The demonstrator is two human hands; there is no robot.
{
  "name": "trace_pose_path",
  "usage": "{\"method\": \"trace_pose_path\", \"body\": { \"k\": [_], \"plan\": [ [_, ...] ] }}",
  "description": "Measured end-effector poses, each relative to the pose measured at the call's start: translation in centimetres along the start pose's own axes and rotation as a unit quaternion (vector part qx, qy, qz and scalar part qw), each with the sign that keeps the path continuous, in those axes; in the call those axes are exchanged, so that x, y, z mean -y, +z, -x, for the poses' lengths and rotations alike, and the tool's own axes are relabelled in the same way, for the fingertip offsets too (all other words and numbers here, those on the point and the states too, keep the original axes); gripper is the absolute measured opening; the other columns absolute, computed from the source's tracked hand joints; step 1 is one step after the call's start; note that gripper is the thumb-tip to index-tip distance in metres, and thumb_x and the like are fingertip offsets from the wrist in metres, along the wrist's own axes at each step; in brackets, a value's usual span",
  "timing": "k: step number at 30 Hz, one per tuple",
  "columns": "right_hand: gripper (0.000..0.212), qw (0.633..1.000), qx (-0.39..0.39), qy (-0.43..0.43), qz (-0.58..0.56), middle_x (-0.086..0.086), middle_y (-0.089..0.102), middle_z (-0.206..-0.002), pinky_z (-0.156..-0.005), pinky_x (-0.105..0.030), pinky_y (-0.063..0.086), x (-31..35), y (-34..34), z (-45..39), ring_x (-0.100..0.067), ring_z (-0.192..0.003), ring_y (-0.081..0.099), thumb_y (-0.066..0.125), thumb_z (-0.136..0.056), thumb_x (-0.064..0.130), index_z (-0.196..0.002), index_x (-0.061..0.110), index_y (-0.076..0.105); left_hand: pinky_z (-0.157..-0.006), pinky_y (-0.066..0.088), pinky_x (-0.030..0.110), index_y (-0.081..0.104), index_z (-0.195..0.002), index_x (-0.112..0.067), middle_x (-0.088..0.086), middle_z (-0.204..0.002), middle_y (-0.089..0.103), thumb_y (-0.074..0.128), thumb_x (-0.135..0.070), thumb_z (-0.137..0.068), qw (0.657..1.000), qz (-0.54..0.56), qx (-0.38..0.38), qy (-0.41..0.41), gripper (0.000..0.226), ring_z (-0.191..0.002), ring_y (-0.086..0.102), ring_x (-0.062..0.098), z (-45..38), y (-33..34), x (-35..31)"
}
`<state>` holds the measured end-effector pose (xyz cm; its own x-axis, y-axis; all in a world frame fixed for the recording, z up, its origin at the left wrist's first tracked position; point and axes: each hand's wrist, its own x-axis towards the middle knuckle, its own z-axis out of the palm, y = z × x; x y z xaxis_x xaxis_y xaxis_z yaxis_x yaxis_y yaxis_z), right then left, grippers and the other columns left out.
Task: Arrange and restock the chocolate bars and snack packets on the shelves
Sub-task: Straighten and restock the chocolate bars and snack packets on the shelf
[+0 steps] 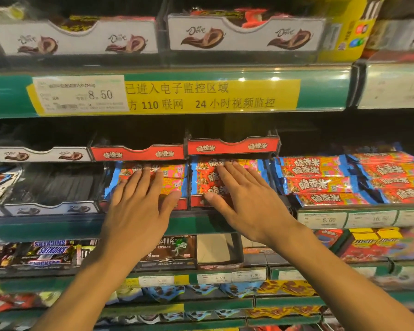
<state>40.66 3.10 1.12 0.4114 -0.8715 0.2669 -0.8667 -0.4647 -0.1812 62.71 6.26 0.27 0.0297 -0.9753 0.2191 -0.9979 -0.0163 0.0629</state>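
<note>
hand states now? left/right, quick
Left hand: open, flat on the red-and-blue wrapped crispy rice bars in the left red tray.
Right hand: open, flat on the right tray's bars.

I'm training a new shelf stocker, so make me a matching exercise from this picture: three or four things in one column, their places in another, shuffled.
Things:
1. left hand
2. right hand
3. white Dove cardboard trays
4. dark Snickers bars

Places:
A. top shelf
B. flat on the right red tray's bars
C. shelf below the hands, left side
D. flat on the left red tray's bars

Pairs: 1-D, 2-B, 3-A, 4-C
</note>
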Motion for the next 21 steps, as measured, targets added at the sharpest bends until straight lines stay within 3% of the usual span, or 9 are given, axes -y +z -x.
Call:
{"method": "trace_pose_path", "body": {
  "k": [1, 3, 5, 6, 8, 11, 13, 16, 21],
  "plan": [
    [0.072, 1.000, -0.015, 0.001, -0.019, 0.002, 0.025, -0.162, -0.118, -0.027, -0.001, -0.2, -0.4, 0.3, -0.015, -0.150, 0.015, 0.023, -0.100, 0.066, -0.156, 0.021, 0.022, -0.122, -0.001, 0.037, 0.002, -0.156, -0.028, -0.004, -0.164, 0.002, -0.012, -0.069, -0.086, 1.000, 0.009, -0.009, 0.002, 0.082, -0.151, -0.002, 0.013, 0.3, -0.4, -0.8],
    [0.059, 0.998, -0.055, 0.004, -0.043, 0.002, 0.048, -0.146, -0.116, -0.028, 0.024, -0.9, -1.3, 1.2, -0.016, -0.136, 0.040, 0.034, -0.101, 0.060, -0.145, 0.020, 0.041, -0.120, 0.001, 0.036, 0.014, -0.156, -0.028, -0.005, -0.163, 0.013, -0.006, -0.070, -0.088, 0.999, 0.036, -0.023, 0.017, 0.082, -0.150, 0.008, 0.013, 0.9, -1.2, -2.9],
    [0.040, 0.994, -0.098, 0.013, -0.053, 0.005, 0.063, -0.116, -0.092, -0.030, 0.046, -2.4, -2.4, 2.6, -0.013, -0.108, 0.054, 0.044, -0.100, 0.053, -0.124, 0.023, 0.055, -0.118, 0.015, 0.038, 0.036, -0.149, -0.027, -0.007, -0.154, 0.036, 0.006, -0.069, -0.091, 0.996, 0.073, -0.034, 0.050, 0.077, -0.143, 0.027, 0.015, 1.6, -1.9, -5.5],
    [0.033, 0.991, -0.115, 0.022, -0.062, 0.006, 0.064, -0.106, -0.081, -0.030, 0.047, -3.5, -3.0, 3.3, -0.013, -0.099, 0.055, 0.047, -0.099, 0.050, -0.117, 0.024, 0.058, -0.113, 0.026, 0.039, 0.045, -0.141, -0.029, -0.008, -0.145, 0.046, 0.012, -0.068, -0.093, 0.992, 0.093, -0.044, 0.074, 0.071, -0.135, 0.036, 0.013, 1.8, -2.4, -6.9],
    [0.024, 0.985, -0.147, 0.043, -0.083, 0.007, 0.066, -0.099, -0.074, -0.031, 0.046, -5.9, -4.0, 5.0, -0.014, -0.094, 0.057, 0.053, -0.097, 0.043, -0.109, 0.024, 0.062, -0.102, 0.038, 0.034, 0.051, -0.129, -0.036, -0.018, -0.128, 0.052, 0.020, -0.067, -0.094, 0.982, 0.137, -0.045, 0.122, 0.056, -0.120, 0.043, 0.005, 1.9, -2.8, -9.9],
    [0.018, 0.977, -0.177, 0.083, -0.082, 0.008, 0.067, -0.102, -0.078, -0.032, 0.048, -10.3, -5.5, 8.2, -0.014, -0.097, 0.059, 0.058, -0.095, 0.036, -0.107, 0.024, 0.064, -0.096, 0.033, 0.019, 0.050, -0.124, -0.044, -0.031, -0.119, 0.044, 0.033, -0.061, -0.094, 0.961, 0.192, -0.023, 0.196, 0.039, -0.112, 0.040, -0.006, 1.4, -2.5, -14.4],
    [0.018, 0.974, -0.175, 0.125, -0.070, 0.006, 0.066, -0.105, -0.078, -0.032, 0.048, -13.6, -6.5, 10.2, -0.015, -0.099, 0.058, 0.061, -0.094, 0.035, -0.109, 0.025, 0.063, -0.094, 0.034, 0.020, 0.055, -0.121, -0.040, -0.027, -0.116, 0.050, 0.046, -0.048, -0.097, 0.951, 0.210, -0.035, 0.223, 0.027, -0.109, 0.045, -0.002, 0.4, -2.0, -17.0],
    [0.023, 0.971, -0.163, 0.169, -0.046, 0.004, 0.065, -0.106, -0.081, -0.036, 0.048, -18.6, -7.8, 12.2, -0.020, -0.101, 0.059, 0.066, -0.089, 0.030, -0.111, 0.025, 0.063, -0.092, 0.042, 0.029, 0.062, -0.116, -0.029, -0.010, -0.112, 0.064, 0.049, -0.042, -0.090, 0.949, 0.190, -0.069, 0.241, 0.031, -0.105, 0.049, 0.009, -1.6, -0.4, -20.5],
    [0.026, 0.979, -0.097, 0.177, -0.003, 0.004, 0.065, -0.110, -0.082, -0.040, 0.049, -25.7, -9.9, 13.8, -0.023, -0.103, 0.059, 0.066, -0.087, 0.030, -0.113, 0.027, 0.060, -0.094, 0.033, 0.033, 0.066, -0.114, -0.024, -0.005, -0.110, 0.063, 0.037, -0.049, -0.086, 0.960, 0.120, -0.039, 0.251, 0.048, -0.106, 0.052, 0.017, -3.6, 1.7, -25.2]
  ]
}}
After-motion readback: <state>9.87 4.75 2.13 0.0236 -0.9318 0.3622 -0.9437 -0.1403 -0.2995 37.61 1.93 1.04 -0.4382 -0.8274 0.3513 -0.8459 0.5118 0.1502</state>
